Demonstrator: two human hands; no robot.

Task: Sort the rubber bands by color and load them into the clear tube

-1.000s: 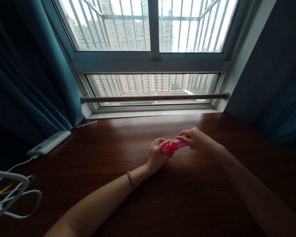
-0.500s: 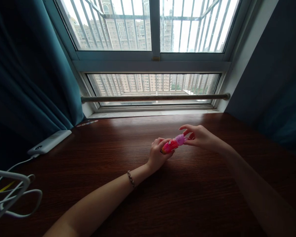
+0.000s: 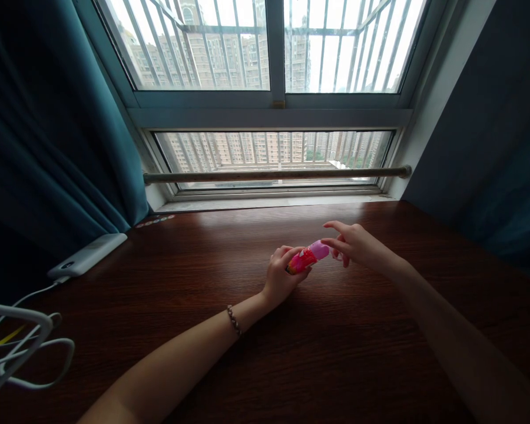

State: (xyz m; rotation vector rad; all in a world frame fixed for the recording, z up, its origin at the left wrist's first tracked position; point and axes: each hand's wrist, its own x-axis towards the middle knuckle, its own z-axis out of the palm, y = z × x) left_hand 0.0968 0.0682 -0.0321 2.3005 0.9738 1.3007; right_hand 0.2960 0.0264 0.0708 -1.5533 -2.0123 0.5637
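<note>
A small pink-and-red bottle [image 3: 304, 259] with a lilac-pink cap [image 3: 320, 249] is tilted up to the right above the table. My left hand [image 3: 281, 272] is closed around its lower part, fingers over the top and thumb beneath. At the cap's end is my right hand [image 3: 350, 242], its index finger and thumb stretched apart. One fingertip reaches the cap or lies just in front of it. A thin, pale pink loop [image 3: 337, 255] shows by the curled lower fingers; whether it is joined to the cap I cannot tell.
The dark wooden table [image 3: 229, 359] runs back to a window with a metal rail [image 3: 274, 175]. At the left lie a white power bank [image 3: 88, 255] and looped white cables [image 3: 35, 362], beside a blue curtain [image 3: 62, 135].
My right hand has spread its finger and thumb from their earlier curl at the cap, and its lower fingers have dropped. My left hand and the bottle have hardly moved.
</note>
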